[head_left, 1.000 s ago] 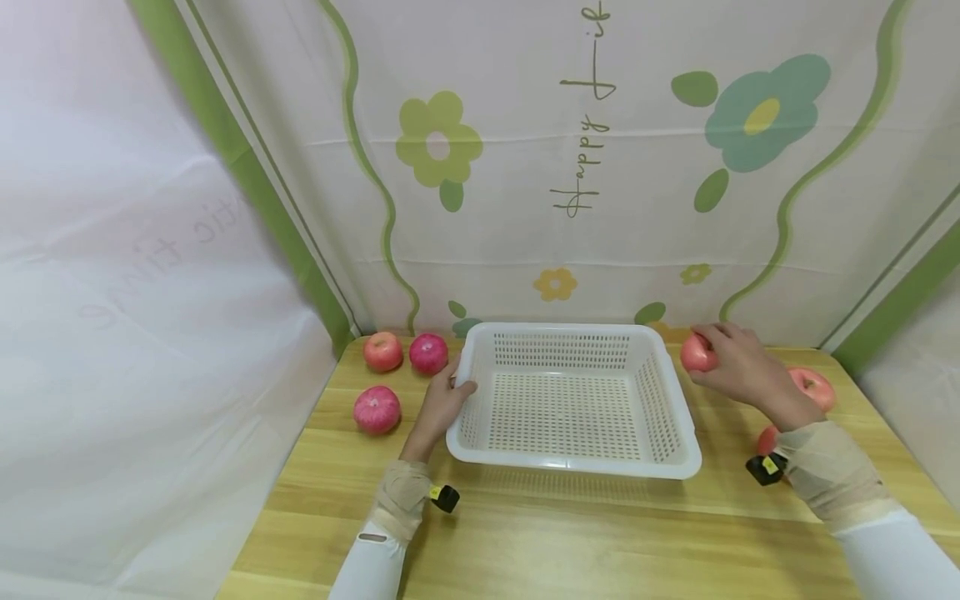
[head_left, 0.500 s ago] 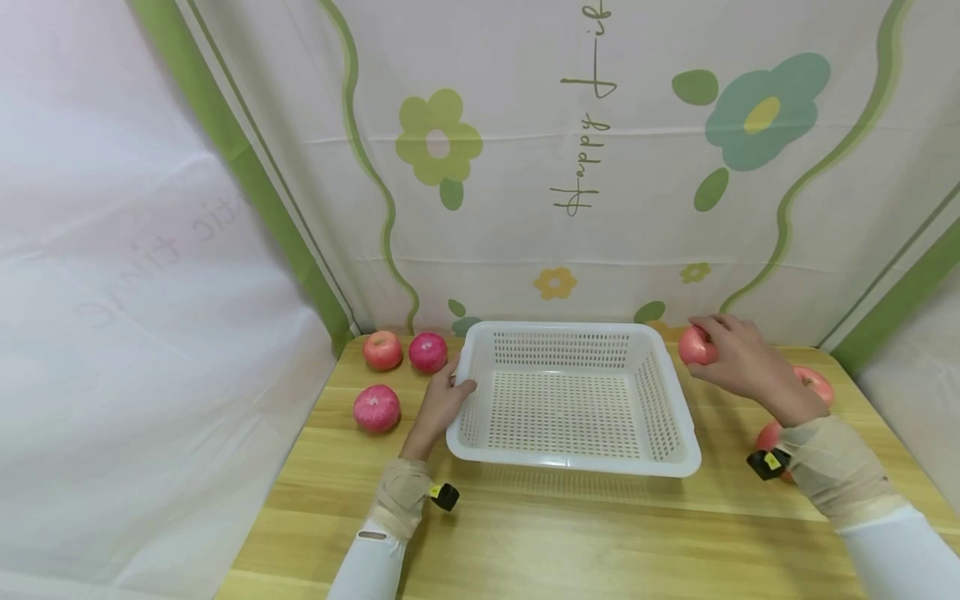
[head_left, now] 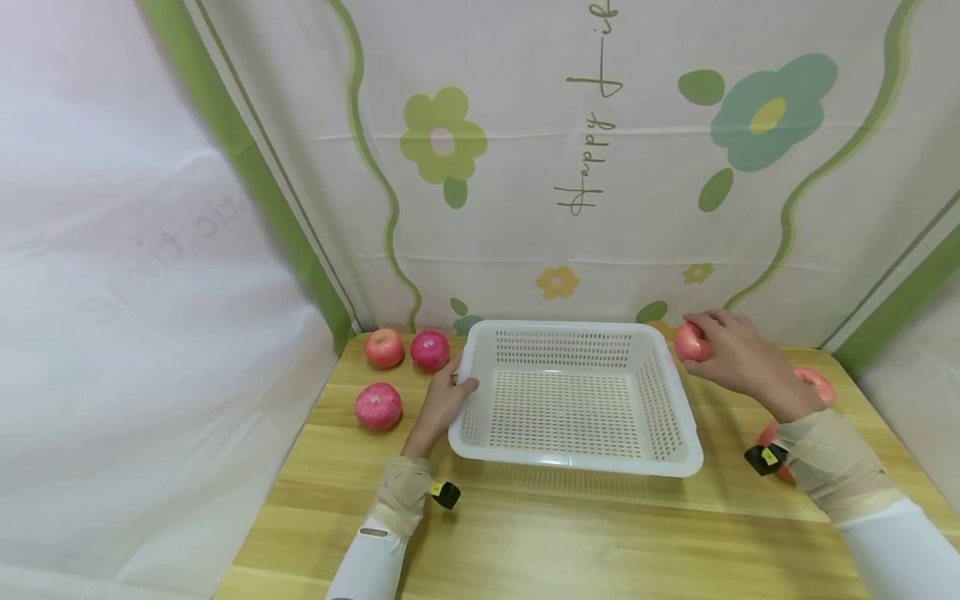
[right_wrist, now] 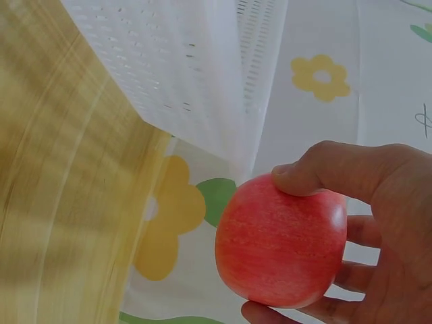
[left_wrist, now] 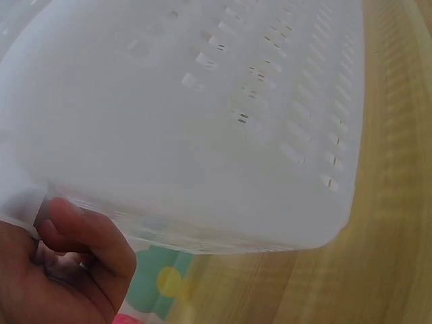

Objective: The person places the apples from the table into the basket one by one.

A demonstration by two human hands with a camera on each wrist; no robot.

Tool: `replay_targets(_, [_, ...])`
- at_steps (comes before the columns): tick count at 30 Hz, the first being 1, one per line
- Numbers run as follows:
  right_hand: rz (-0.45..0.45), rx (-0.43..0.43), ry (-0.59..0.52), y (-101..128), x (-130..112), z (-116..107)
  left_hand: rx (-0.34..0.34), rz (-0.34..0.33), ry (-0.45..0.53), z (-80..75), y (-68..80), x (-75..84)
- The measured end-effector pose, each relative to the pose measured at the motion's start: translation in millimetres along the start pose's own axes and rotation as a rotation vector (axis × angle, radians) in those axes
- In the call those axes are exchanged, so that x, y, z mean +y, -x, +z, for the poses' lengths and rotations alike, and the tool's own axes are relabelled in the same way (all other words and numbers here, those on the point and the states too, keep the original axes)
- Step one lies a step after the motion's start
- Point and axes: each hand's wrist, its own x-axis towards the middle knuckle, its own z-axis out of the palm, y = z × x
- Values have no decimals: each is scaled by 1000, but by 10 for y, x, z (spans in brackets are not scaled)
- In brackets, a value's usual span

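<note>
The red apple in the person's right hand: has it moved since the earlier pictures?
Yes, slightly: in the head view, the red apple has shifted left and a little up, closer to the printed green leaf beside it.

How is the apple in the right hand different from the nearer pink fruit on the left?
The apple is gripped by the right hand; the pink fruit sits untouched on the table. The apple looks red, the pink fruit deeper pink with pale speckles. The apple is right of the basket, the pink fruit left. Both are rounded and outside the basket.
</note>
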Motion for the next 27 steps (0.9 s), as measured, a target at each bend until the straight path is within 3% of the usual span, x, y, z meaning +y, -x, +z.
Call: replay_targets(27, [-47,24,14,-149,-127,-31,-1,7,-6,5,-2,10])
